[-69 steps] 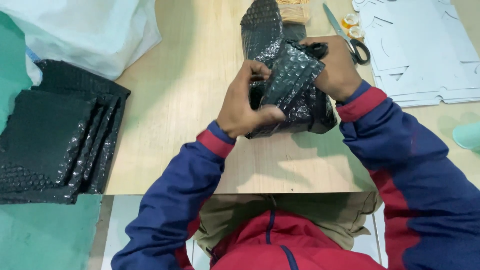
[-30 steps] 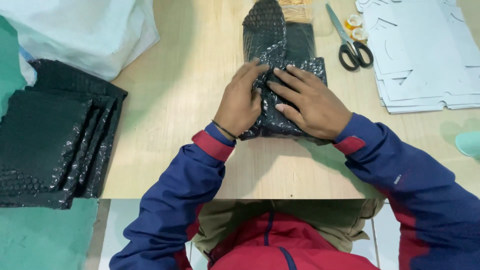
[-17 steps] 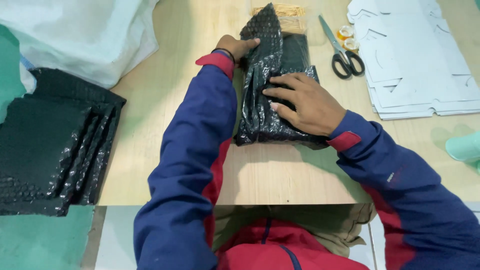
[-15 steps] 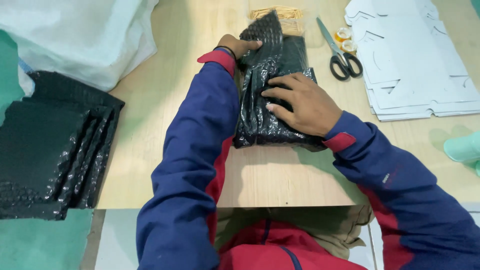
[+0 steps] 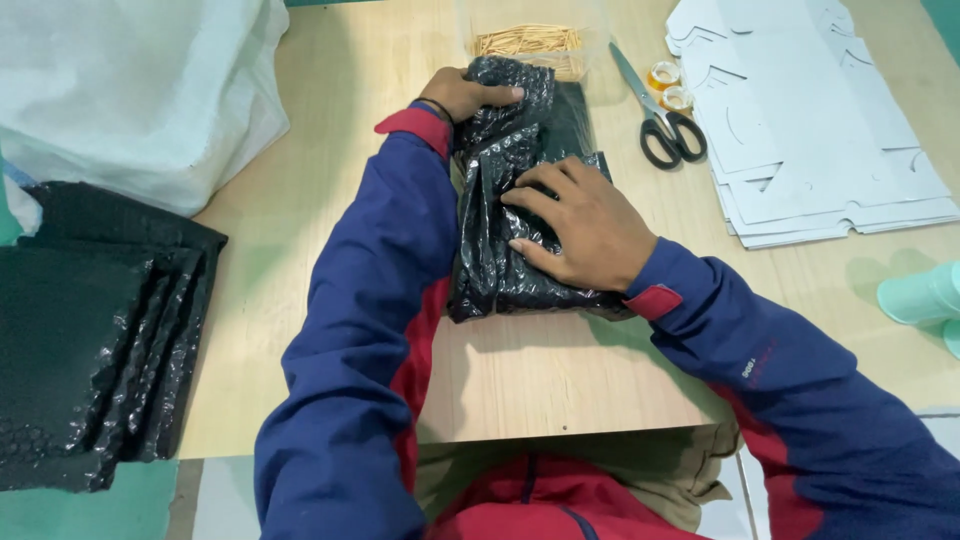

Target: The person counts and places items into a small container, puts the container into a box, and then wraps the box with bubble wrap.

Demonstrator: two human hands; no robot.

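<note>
Single head cam, looks steeply down at wooden table [image 5: 250, 300], close range.

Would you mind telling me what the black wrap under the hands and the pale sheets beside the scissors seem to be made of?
The black wrap looks like glossy plastic bubble film: small raised cells catch the light. The pale sheets look like matte die-cut card, flat with cut notches and slots, though thin plastic cannot be ruled out.

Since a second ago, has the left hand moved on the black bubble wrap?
Yes. The left hand has gone from beside the right hand to the far end of the black bubble wrap, close to the tub of sticks.
</note>
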